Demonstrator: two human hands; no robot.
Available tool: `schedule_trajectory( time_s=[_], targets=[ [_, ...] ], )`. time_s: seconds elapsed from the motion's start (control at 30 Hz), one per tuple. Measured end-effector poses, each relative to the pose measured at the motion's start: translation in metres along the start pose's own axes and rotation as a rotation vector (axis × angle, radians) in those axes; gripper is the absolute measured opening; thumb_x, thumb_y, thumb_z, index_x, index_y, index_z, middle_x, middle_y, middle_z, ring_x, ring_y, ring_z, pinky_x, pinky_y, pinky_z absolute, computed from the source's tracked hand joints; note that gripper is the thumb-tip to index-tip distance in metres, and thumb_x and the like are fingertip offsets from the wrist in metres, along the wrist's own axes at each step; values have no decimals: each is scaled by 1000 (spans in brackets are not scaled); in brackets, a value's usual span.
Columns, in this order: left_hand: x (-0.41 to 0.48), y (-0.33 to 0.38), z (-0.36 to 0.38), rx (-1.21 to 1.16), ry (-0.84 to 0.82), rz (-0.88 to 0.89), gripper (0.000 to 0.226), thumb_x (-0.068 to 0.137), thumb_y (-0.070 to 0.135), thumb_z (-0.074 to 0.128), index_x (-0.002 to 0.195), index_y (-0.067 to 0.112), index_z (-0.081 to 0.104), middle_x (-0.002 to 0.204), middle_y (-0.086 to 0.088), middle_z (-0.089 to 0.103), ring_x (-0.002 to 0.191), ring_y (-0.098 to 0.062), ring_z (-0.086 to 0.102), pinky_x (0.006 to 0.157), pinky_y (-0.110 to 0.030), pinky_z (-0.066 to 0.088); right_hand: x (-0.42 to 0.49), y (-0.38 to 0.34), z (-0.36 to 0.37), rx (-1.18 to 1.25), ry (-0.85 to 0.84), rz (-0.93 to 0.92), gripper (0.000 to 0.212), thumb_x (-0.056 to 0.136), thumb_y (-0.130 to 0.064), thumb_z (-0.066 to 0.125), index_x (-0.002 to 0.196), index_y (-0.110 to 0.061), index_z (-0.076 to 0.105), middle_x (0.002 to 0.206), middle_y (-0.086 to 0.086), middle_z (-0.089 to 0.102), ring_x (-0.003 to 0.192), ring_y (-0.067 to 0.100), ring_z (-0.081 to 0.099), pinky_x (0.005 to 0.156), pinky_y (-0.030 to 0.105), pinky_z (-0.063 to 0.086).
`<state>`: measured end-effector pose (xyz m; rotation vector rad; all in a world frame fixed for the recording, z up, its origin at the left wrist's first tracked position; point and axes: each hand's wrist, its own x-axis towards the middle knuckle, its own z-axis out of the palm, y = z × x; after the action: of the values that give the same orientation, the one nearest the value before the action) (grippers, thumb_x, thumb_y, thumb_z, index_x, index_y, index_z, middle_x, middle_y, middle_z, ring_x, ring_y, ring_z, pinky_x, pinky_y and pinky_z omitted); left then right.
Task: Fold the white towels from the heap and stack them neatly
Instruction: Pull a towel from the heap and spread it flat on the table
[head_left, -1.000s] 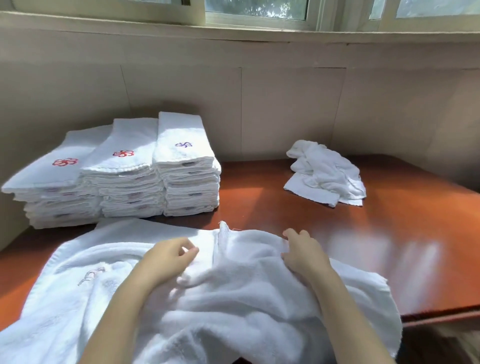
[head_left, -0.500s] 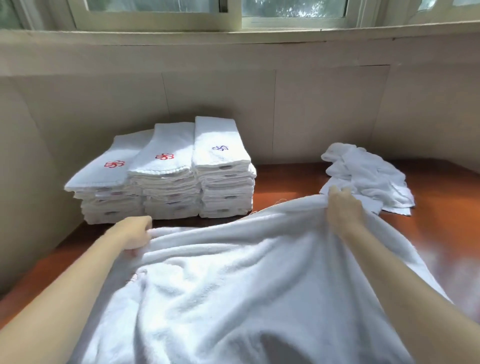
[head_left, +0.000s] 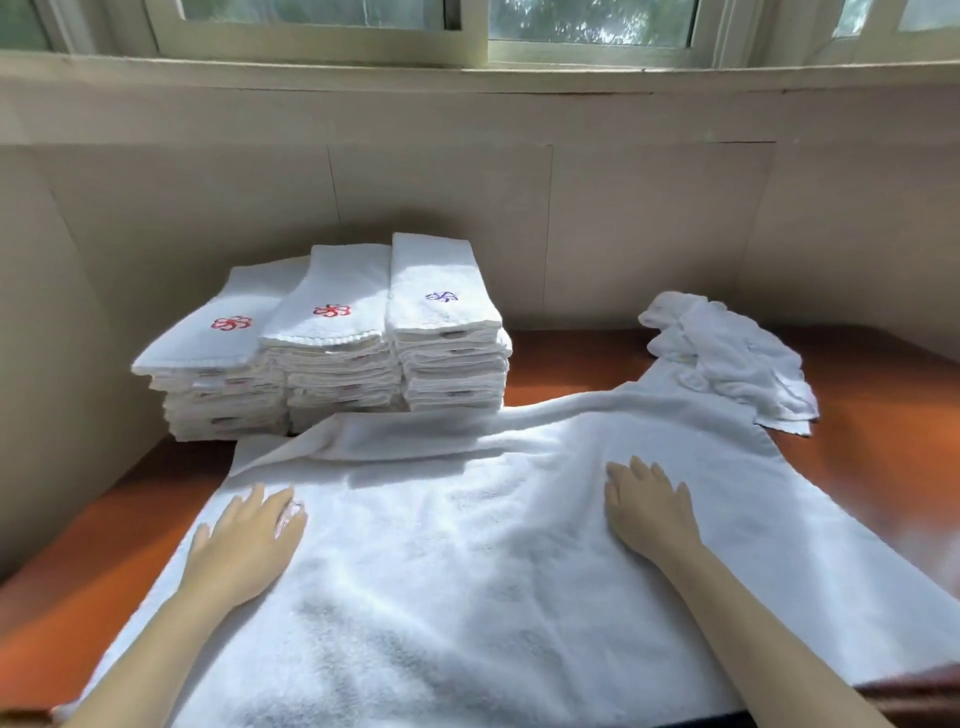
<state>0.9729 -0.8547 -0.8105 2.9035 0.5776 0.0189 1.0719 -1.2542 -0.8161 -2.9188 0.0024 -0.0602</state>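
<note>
Smoothing step: white towel (head_left: 467, 545) was spread on orange table (head_left: 893, 415).
Left hand (head_left: 244, 540): laid flat on towel, fingers straight, nothing gripped.
Right hand (head_left: 647, 514): likewise.
Next move: an edge probably had to be pinched and folded.

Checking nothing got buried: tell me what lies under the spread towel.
The orange table shows around the spread towel's edges, so it lies on that. Whatever is beneath its middle is covered.
</note>
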Motion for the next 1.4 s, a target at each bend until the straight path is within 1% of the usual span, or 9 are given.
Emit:
schedule_trajectory(
  time_s=[0.13, 0.23, 0.4, 0.67, 0.8, 0.93, 1.03, 1.3, 1.4],
  targets=[
    [-37, -12, -7, -30, -65, -215, 54, 95, 58, 28, 145, 40, 24, 156, -2, 16, 142, -29, 16, 109, -51, 19, -20, -18, 1, -2, -6, -52, 41, 100, -33, 22, 134, -23, 42, 145, 4, 36, 136, 28, 27, 112, 51, 20],
    [-53, -24, -17, -118, 75, -357, 53, 92, 43, 48, 137, 17, 35, 137, -18, 39, 125, -38, 38, 99, -43, 34, -35, -37, 5, -6, -54, -191, 43, 100, -36, 22, 138, -23, 38, 149, 2, 31, 140, 25, 21, 112, 52, 18],
    [-48, -41, -29, -169, 126, -270, 23, 92, 13, 47, 113, 9, 38, 110, -15, 54, 98, -35, 52, 75, -35, 35, -53, -57, 4, -50, -110, -133, 50, 99, -44, 19, 144, -26, 29, 154, 4, 23, 141, 28, 19, 112, 50, 20],
    [-10, -36, -46, 121, 197, -300, 36, 90, 7, 47, 125, 14, 40, 127, -11, 40, 120, -30, 43, 91, -39, 45, -50, -84, -37, -159, -217, -224, 32, 98, -44, 33, 98, -24, 58, 108, 1, 59, 102, 22, 57, 74, 29, 42],
    [24, -17, -40, 53, 206, -87, 42, 91, 10, 50, 130, 14, 37, 126, -11, 36, 112, -31, 46, 83, -39, 44, 3, -82, -43, -135, -7, -179, 16, 89, -10, 39, 81, -17, 50, 84, -1, 52, 77, 19, 51, 55, 26, 35],
    [64, -6, -38, -30, 193, -97, 35, 92, 9, 48, 126, 14, 45, 135, -9, 30, 108, -34, 53, 71, -36, 40, 61, -80, -24, -145, 26, -226, 48, 91, -16, 46, 138, -18, 37, 133, 5, 48, 113, 29, 48, 83, 34, 45],
    [87, -8, -40, -53, 236, -134, 14, 91, 10, 49, 105, 12, 52, 126, -10, 38, 100, -36, 56, 69, -37, 40, 92, -78, -12, -150, -39, -227, 54, 95, -27, 39, 147, -28, 25, 148, -3, 39, 137, 32, 30, 108, 46, 30],
    [110, -28, -72, -537, 276, 29, 9, 86, 13, 57, 94, 15, 54, 88, -2, 58, 83, -20, 53, 62, -29, 36, 120, -83, -27, -476, 114, -255, 25, 85, -18, 47, 104, -30, 59, 103, -2, 54, 105, 21, 54, 87, 32, 36],
    [106, -34, -90, -519, 318, 80, 16, 87, 15, 61, 79, 25, 51, 82, 4, 58, 74, -14, 51, 57, -25, 35, 113, -83, -49, -216, 387, -163, 14, 82, -1, 51, 93, -6, 59, 87, 10, 39, 77, 33, 56, 70, 33, 36]
  ],
)
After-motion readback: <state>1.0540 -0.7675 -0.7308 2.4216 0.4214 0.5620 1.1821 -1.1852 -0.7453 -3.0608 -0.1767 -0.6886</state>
